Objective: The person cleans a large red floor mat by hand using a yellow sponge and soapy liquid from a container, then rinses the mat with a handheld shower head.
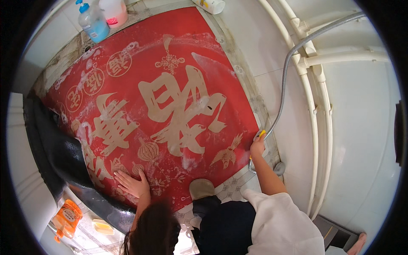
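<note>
A large red floor mat (191,46) with tan characters and patterns lies wet, with patches of suds. Its left edge is folded up, showing the shiny black underside (63,153). My left hand (135,185) presses flat on the mat near that fold, fingers spread and holding nothing. Over by the mat's right corner, my right hand (257,146) is closed round something with yellow parts, mostly hidden by the fingers. A grey flexible hose (284,80) runs down to this hand, and a loop of it shows just below.
A blue pump bottle (95,27) and a pink-and-clear bottle (114,15) stand beyond the mat. Lower left are an orange bottle (68,216) and a yellow soap bar (103,227). White pipes (312,110) run along the right wall. A shoe (202,189) rests on the mat's near edge.
</note>
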Demonstrator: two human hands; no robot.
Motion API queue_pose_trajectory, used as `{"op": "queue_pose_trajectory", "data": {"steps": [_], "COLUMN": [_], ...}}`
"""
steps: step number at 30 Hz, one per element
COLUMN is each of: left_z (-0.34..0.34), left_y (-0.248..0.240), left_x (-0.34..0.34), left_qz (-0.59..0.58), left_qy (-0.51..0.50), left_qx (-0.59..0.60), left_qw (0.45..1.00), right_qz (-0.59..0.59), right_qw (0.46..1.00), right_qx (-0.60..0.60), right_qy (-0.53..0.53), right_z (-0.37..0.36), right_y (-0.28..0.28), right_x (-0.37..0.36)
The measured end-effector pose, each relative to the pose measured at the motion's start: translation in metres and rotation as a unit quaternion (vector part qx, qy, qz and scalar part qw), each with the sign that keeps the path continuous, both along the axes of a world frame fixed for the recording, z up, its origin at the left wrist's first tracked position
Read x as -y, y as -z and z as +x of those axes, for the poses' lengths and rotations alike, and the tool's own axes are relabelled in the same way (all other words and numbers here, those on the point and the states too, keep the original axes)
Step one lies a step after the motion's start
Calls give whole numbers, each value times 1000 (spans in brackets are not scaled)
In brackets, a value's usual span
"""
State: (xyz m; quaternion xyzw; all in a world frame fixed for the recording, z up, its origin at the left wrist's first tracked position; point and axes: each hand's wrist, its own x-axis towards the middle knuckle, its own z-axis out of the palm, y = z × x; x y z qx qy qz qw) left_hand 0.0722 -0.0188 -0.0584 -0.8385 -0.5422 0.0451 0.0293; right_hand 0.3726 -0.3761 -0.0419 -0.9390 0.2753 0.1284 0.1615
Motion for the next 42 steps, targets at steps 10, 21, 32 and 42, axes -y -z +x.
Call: {"op": "queue_pose_trajectory", "data": {"steps": [10, 21, 32, 42], "left_z": [14, 13, 12, 22], "left_y": [2, -6, -10, -13], "left_x": [5, 6, 5, 4], "left_qz": [2, -5, -33, -40], "left_qy": [9, 10, 1, -4], "left_qx": [0, 7, 19, 14], "left_qw": [1000, 1000, 999, 999], "right_qz": [21, 113, -15, 33], "right_qw": [999, 982, 961, 811], "right_qx": [36, 69, 3, -33], "right_qy": [-26, -133, -278, -583], "right_z": [133, 186, 216, -33], "right_y": [-16, -20, -16, -31], "right_x": [-159, -315, -258, -240]}}
